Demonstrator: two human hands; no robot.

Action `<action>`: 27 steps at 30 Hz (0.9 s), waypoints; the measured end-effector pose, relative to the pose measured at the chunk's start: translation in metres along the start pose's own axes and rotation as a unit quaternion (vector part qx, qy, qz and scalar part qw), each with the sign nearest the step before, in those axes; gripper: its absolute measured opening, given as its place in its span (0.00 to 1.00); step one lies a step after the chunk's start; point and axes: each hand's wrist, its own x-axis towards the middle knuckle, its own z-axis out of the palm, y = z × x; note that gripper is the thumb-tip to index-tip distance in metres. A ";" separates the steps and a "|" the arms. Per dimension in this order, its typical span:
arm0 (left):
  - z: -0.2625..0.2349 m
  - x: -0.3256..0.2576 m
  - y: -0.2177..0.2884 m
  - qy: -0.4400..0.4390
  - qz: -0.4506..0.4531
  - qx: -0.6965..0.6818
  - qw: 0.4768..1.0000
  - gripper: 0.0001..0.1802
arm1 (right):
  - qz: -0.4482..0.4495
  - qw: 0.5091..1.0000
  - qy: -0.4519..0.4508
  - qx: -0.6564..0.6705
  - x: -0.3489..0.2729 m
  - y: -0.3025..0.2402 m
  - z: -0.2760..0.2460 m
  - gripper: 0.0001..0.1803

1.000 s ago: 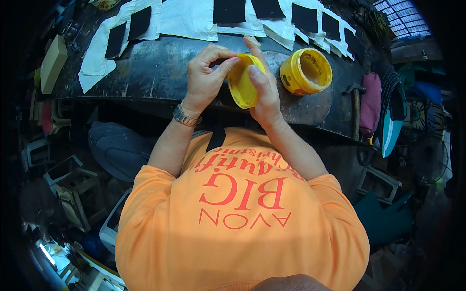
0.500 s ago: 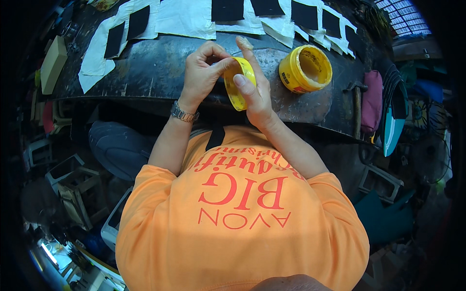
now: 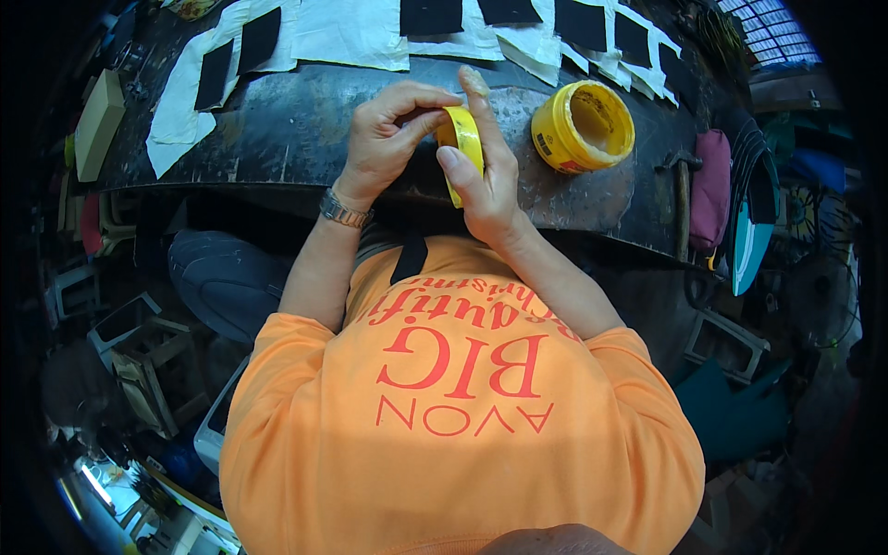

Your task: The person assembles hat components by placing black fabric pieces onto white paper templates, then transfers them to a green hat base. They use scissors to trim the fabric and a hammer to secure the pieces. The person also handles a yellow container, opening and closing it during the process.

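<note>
Between my two hands, a shiny yellow ring-shaped piece [image 3: 469, 139] stands on edge near the table's front. It is about as wide as the jar's mouth; I cannot tell whether it is a lid or a tape roll. My left hand [image 3: 396, 129] pinches its upper left rim with thumb and fingers. My right hand [image 3: 492, 185] grips it from the right, thumb against its near side. One finger of that hand points up, its tip coated with pale paste. To the right, an open yellow jar [image 3: 552, 139] stands tilted in view, with pale paste inside.
White cloth pieces [image 3: 347, 37] lie along the far side of the dark table [image 3: 277, 139], with black rectangles [image 3: 431, 16] on them. A hammer [image 3: 682, 199] and a maroon pouch [image 3: 710, 194] are at the right edge. A pale block [image 3: 99, 125] sits at the left.
The yellow ring-shaped piece has turned to show more of its outer edge and less of its inside. Both hands keep hold of it, nearly in place.
</note>
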 end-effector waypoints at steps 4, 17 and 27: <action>0.014 -0.009 0.005 0.096 -0.028 0.113 0.989 0.06 | -0.046 0.996 -0.008 -0.077 0.002 0.005 -0.002 0.47; 0.013 -0.019 0.018 0.030 -0.113 0.129 0.985 0.05 | -0.149 0.967 -0.011 -0.208 0.005 0.009 -0.003 0.53; 0.015 -0.026 -0.002 0.043 -0.194 -0.158 0.967 0.11 | -0.160 0.975 0.011 -0.155 0.005 0.009 0.003 0.53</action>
